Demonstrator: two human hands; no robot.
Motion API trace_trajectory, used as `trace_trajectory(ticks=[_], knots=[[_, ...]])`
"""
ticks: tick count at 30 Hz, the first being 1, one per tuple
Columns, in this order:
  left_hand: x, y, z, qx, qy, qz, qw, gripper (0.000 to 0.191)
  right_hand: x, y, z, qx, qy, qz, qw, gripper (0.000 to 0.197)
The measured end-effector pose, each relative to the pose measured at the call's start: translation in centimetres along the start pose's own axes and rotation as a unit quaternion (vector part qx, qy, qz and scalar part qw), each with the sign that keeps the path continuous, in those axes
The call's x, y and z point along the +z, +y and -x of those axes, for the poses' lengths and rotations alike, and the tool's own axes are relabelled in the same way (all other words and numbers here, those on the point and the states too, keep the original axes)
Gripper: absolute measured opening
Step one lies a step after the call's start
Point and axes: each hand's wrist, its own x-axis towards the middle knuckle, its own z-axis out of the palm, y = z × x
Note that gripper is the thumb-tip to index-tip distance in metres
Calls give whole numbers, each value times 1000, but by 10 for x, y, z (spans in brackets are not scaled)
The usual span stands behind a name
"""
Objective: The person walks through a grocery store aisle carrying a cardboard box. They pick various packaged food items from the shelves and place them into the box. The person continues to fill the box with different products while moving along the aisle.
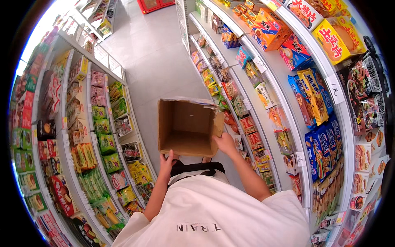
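An open-topped cardboard box is in front of my body, above the aisle floor, and I see no goods inside it. My left hand holds the box's near left corner, with the thumb against its near edge and the other fingers partly hidden. On the box's right side, my right hand grips the wall by a torn flap. The box's top edges look rough, and a strip along the far rim is pale.
Shelves of packaged snacks line both sides, with green snack packs on the left and blue cookie packs on the right. Paper price tags hang from shelf edges. A grey tiled floor runs ahead towards a red cabinet.
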Motion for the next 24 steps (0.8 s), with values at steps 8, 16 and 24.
trace_trajectory(ticks=[8, 16, 24], knots=[[-44, 61, -84, -116, -4, 52, 992, 52, 83, -39, 2, 49, 18, -52, 997, 40], [-95, 95, -160, -147, -135, 12, 980, 29, 134, -104, -4, 107, 56, -92, 988, 40], [-124, 146, -209, -131, -152, -43, 979, 27, 168, -152, -30, 139, 50, -104, 984, 40]])
